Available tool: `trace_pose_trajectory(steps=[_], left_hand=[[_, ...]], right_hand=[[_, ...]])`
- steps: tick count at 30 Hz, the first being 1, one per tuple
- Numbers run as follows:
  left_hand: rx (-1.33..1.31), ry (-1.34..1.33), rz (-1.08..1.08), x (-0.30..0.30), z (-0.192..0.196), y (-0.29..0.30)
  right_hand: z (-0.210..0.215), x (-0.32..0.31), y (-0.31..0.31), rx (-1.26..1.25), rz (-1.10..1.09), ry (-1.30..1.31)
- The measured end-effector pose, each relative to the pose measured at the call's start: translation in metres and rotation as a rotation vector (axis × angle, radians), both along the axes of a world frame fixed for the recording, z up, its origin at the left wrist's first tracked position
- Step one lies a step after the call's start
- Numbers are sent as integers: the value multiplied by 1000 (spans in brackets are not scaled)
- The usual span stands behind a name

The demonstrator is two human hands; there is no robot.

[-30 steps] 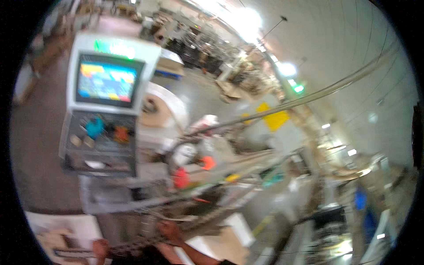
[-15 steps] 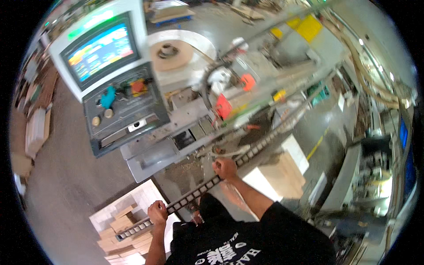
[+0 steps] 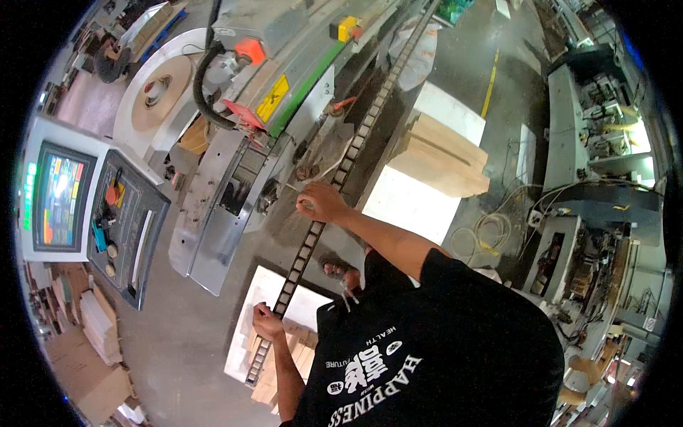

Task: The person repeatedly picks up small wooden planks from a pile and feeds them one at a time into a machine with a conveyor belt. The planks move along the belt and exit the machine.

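Observation:
A long black chain track [image 3: 306, 249] runs slantwise along the front of a grey machine [image 3: 235, 185] with a green strip and a yellow label. My left hand [image 3: 266, 323] grips the track near its lower end, fingers curled round its edge. My right hand [image 3: 320, 202] is closed on the same track higher up, next to the machine's open lower part. My black printed shirt [image 3: 434, 341] fills the lower right. A sandalled foot [image 3: 336, 270] shows below my right arm.
At the left stands a control console with a lit coloured screen [image 3: 57, 203] and a button panel [image 3: 124, 228]. A large round reel [image 3: 160, 92] sits on top of the machine. Pale wooden boards [image 3: 434, 160] lie beyond the track, more boards [image 3: 284, 356] below my left hand. Cables [image 3: 491, 235] lie coiled on the floor.
The view has swung down and turned, so the console slid left and the machine front fills the middle. Both hands stay on the chain track, now further apart in the picture.

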State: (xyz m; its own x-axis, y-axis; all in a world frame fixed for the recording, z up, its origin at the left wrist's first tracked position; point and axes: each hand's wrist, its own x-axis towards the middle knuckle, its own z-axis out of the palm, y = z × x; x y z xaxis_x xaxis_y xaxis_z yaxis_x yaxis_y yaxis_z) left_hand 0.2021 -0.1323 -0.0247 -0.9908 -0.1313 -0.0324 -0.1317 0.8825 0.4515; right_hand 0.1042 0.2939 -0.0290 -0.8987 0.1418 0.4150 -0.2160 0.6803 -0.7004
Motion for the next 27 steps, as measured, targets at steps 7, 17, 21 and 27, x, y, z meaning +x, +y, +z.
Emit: trace_pose_trajectory(steps=[7, 17, 21, 27], left_hand=[[-198, 268, -96, -19, 10, 23], [570, -362, -821, -37, 55, 390], [677, -735, -698, -77, 26, 491], [668, -1028, -691, -122, -89, 540]], right_hand=[[-38, 229, 5, -511, -607, -374], [-53, 416, 220, -1755, -1357, 124], [-33, 403, 264, -1739, -1026, 8], [-37, 350, 290, -1801, -850, -125]])
